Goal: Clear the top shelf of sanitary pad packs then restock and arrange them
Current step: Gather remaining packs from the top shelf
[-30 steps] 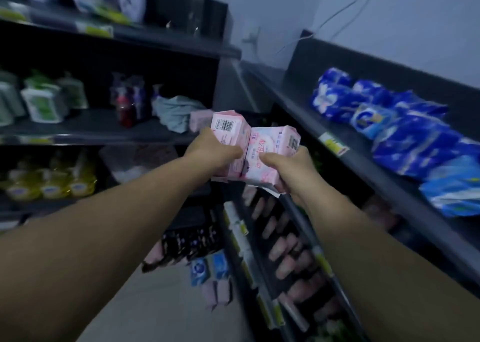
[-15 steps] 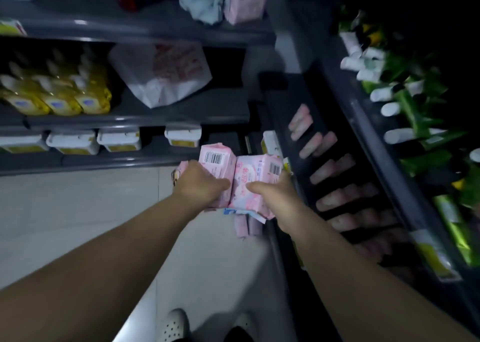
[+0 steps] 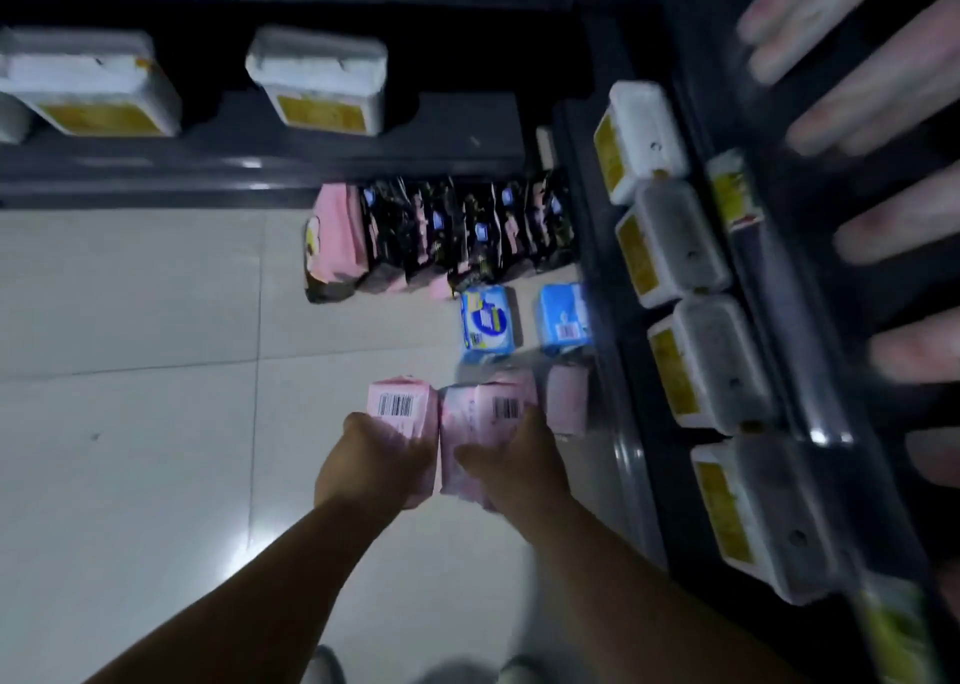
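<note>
As the head camera looks almost straight down at the floor [image 3: 156, 371], I have both hands out in front, low over the pale tiles, each holding a pink pack. My left hand [image 3: 374, 462] has its fingers curled round the left pink pack [image 3: 402, 413], and my right hand [image 3: 511, 462] grips the right pink pack [image 3: 485, 410] the same way. The two packs are pressed side by side, touching along their long edges, with their barcodes facing up at me. Whether they rest on the tiles or hang just above them, I cannot tell.

Just beside the right pack, toward the shelving, a third pink pack [image 3: 569, 403] stands on the floor. Beyond it lie two blue packs [image 3: 485, 320], near each other but apart. Beyond those, a row of dark packs [image 3: 467, 231] stands tight along the foot of the far shelf, with a larger pink bag [image 3: 335, 242] at its left end.

White tubs [image 3: 675, 247] with yellow labels line the bottom shelf on my right, and two more tubs [image 3: 317, 83] of the same kind sit on the low shelf ahead. Higher on the right, some pale pink shapes are too blurred to name. The toes of two shoes [image 3: 322, 665] show at the bottom edge.
</note>
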`<state>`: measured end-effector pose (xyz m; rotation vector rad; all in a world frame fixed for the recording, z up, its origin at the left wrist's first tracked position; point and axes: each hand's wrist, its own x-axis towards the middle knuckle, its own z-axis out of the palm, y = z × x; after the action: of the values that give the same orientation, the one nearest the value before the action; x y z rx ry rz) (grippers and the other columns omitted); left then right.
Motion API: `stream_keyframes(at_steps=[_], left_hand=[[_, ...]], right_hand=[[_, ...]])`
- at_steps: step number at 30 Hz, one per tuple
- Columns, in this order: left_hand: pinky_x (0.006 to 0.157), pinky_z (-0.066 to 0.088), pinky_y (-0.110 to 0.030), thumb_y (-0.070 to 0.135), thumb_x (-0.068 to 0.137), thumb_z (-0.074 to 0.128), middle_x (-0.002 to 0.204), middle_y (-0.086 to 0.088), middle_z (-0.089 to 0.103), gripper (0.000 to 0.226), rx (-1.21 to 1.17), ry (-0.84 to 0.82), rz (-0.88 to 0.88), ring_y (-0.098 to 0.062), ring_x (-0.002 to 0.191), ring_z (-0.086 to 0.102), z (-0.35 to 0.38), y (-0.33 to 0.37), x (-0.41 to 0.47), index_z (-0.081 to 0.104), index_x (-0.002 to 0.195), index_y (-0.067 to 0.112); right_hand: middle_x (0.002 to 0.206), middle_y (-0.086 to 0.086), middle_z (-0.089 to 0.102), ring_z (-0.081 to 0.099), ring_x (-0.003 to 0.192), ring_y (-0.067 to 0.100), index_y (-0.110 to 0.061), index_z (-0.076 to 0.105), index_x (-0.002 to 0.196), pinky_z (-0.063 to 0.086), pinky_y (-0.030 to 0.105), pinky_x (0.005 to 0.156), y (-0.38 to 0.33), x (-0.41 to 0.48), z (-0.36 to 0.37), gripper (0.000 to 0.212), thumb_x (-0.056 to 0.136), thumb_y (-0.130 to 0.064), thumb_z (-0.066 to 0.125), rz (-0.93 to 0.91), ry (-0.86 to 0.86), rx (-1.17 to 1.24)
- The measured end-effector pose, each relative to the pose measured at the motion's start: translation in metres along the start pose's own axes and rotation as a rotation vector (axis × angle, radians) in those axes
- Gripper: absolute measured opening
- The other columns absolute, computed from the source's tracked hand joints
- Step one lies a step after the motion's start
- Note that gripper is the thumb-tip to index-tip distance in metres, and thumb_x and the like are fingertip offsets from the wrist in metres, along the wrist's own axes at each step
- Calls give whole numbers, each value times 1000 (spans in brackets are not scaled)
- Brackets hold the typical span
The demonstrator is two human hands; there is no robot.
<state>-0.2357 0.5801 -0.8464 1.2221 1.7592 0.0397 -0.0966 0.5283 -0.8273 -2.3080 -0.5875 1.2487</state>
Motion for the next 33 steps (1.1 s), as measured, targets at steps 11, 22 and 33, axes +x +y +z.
stream_keyframes(at_steps=[11, 22, 33], left_hand=[[68, 61, -46, 57, 52, 67, 75, -4, 73, 66, -126, -83, -27, -23, 71, 73, 131, -69, 139, 66, 92, 5], [88, 39, -29, 28, 87, 67, 129, -9, 54, 64, 22, -203, 15, -31, 121, 50, 101, -43, 90, 36, 139, 7], [115, 27, -39, 57, 89, 53, 158, -8, 28, 85, 610, -20, 486, -23, 145, 26, -45, 25, -41, 16, 154, 16]], right_hand=[[122, 9, 58, 60, 110, 30, -16, 48, 127, 54, 43, 91, 86, 154, 77, 79, 60, -51, 73, -51, 143, -328], [133, 12, 48, 50, 121, 29, -16, 38, 142, 45, 33, 95, 94, 117, 34, 67, 85, -35, 68, -127, 89, -390], [136, 10, 49, 46, 125, 28, -11, 52, 132, 38, 32, 100, -7, -32, -49, 40, 97, -30, 52, -299, 104, -544]])
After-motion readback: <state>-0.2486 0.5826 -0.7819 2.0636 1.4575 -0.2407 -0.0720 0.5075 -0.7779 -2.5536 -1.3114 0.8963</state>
